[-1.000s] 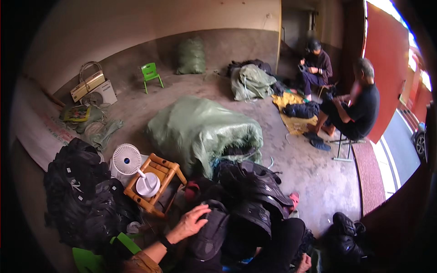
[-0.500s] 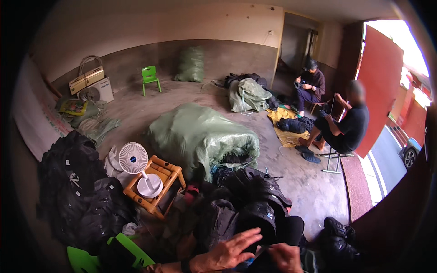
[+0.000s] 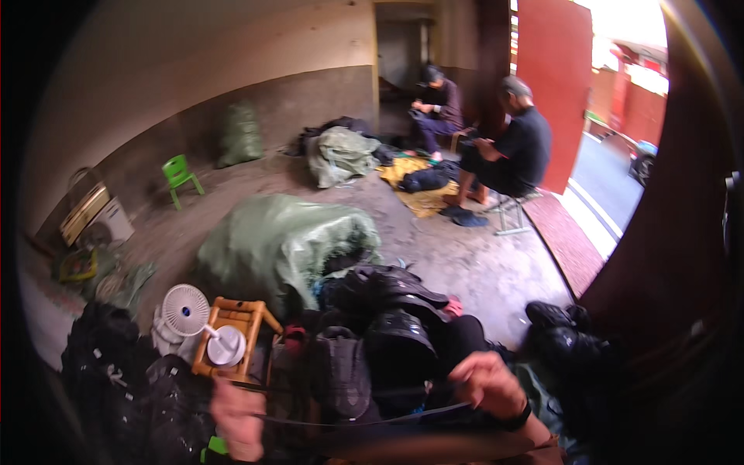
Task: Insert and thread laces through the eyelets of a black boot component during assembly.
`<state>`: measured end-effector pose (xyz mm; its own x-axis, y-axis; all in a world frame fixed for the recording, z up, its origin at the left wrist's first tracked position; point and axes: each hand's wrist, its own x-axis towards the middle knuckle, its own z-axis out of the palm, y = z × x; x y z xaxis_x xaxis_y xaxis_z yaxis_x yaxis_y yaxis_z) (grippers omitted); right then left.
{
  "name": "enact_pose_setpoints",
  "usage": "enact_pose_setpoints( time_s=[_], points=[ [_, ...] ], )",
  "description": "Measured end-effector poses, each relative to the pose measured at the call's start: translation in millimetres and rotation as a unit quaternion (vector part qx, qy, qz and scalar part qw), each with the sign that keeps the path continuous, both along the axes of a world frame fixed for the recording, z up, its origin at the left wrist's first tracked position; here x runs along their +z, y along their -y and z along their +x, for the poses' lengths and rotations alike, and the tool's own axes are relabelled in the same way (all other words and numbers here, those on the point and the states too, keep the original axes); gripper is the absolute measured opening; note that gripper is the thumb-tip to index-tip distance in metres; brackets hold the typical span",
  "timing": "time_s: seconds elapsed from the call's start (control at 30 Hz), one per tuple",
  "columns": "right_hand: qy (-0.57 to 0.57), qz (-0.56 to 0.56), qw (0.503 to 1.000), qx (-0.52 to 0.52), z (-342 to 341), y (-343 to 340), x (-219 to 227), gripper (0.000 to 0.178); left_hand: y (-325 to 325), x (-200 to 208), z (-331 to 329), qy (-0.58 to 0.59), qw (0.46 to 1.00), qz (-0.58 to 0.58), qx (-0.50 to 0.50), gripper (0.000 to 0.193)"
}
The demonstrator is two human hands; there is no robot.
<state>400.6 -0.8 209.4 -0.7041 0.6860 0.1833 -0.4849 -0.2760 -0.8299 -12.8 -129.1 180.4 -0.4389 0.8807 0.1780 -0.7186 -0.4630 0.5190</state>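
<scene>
- Black strap (image 3: pixel 364 422) runs taut between your two hands, low in the frame, just in front of the black bags (image 3: pixel 387 341).
- Your left hand (image 3: pixel 236 415) is blurry but closed around one end.
- Your right hand (image 3: pixel 488 384) has fingers curled, pinching the other end.
- Orange stool (image 3: pixel 232 329) with a white fan (image 3: pixel 186 310) sits just left of the bags.
- Green sack (image 3: pixel 279 240) lies behind them.
</scene>
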Motion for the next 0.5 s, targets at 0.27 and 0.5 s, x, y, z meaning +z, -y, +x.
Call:
enact_pose_setpoints(
  time_s=[0.27,0.5],
  points=[
    [-0.176,-0.247,0.872,-0.385,162,-88,-69,0.024,70,-92,-215,0.047,0.970,-0.091,0.219,0.037],
    [-0.150,-0.190,0.843,-0.479,286,-126,-130,0.016,100,-136,-265,0.075,0.948,-0.177,0.255,0.023]
  ],
)
